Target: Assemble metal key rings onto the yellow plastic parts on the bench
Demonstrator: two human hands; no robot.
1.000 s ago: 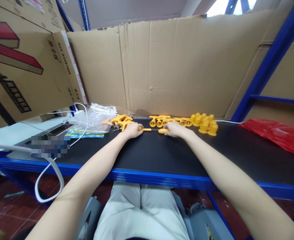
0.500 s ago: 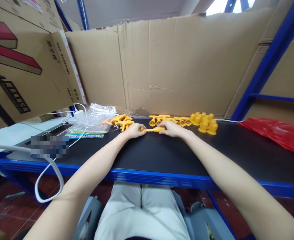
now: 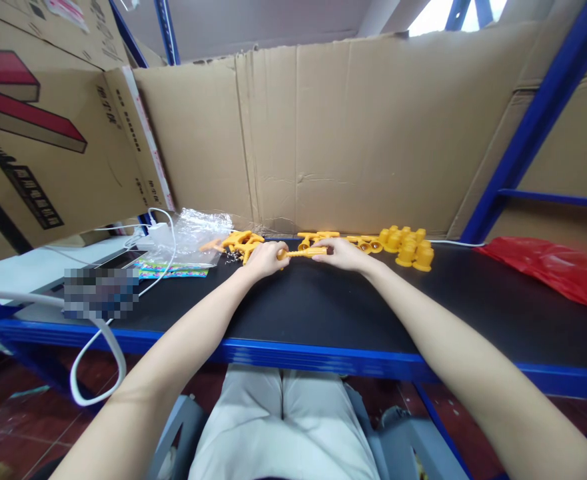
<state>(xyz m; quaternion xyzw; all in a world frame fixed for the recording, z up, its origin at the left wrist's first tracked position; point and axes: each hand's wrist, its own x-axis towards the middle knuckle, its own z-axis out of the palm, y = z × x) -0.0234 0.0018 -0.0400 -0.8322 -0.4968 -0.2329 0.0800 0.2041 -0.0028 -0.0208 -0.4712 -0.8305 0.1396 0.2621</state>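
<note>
My left hand (image 3: 264, 259) and my right hand (image 3: 342, 253) each pinch one end of a slim yellow plastic rod (image 3: 303, 253), held level just above the black shelf top (image 3: 323, 300). Both hands are closed on it. Behind the left hand lies a small heap of yellow T-shaped parts (image 3: 242, 241) with a bit of metal chain. More yellow T-shaped parts (image 3: 318, 237) lie behind the rod, and a cluster of yellow cap-like pieces (image 3: 407, 245) stands right of my right hand.
A crumpled clear plastic bag (image 3: 196, 230) and colourful card packets (image 3: 170, 269) lie at the left, with white cables (image 3: 98, 333) and a device. A red plastic bag (image 3: 553, 270) lies at the right. Cardboard sheets (image 3: 348, 133) wall the back; blue rack posts (image 3: 538, 127) frame the shelf.
Two separate yellow pieces joined by a spring, held apart on the shelf, have come together into one rod. Both hands moved inward and lifted slightly.
</note>
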